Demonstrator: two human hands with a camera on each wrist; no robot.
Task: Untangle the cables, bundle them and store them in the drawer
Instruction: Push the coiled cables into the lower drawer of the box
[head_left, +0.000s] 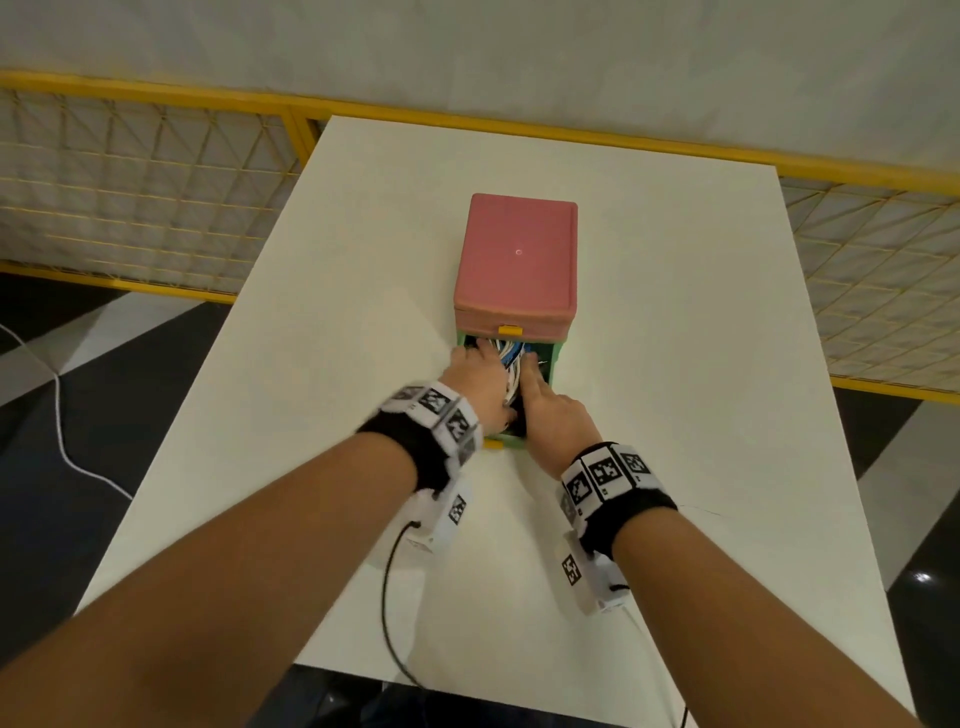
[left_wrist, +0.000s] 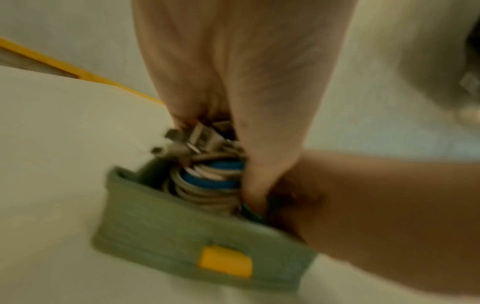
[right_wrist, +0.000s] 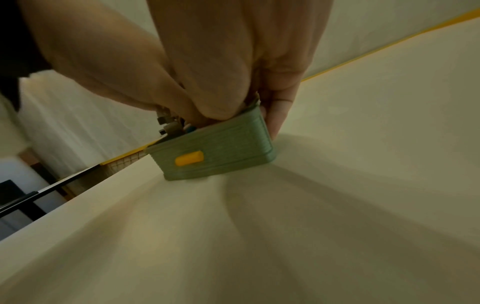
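A green drawer (head_left: 556, 358) with a yellow handle (head_left: 492, 443) stands pulled out of the pink drawer box (head_left: 517, 260). A bundle of white and blue cables (head_left: 511, 358) lies inside it. My left hand (head_left: 483, 379) reaches into the drawer's left side and holds the cable bundle (left_wrist: 210, 181) between thumb and fingers, with plugs sticking up. My right hand (head_left: 545, 405) lies over the drawer's right side. Its fingers press down inside the drawer (right_wrist: 221, 152), and its little finger (right_wrist: 278, 111) runs outside the wall. The hands hide most of the drawer's inside.
The box stands in the middle of a white table (head_left: 675, 364). A yellow mesh fence (head_left: 130, 182) runs behind and beside the table. A white cord (head_left: 57, 415) trails on the dark floor at the left. Wires hang from both wrist cameras near the table's front edge.
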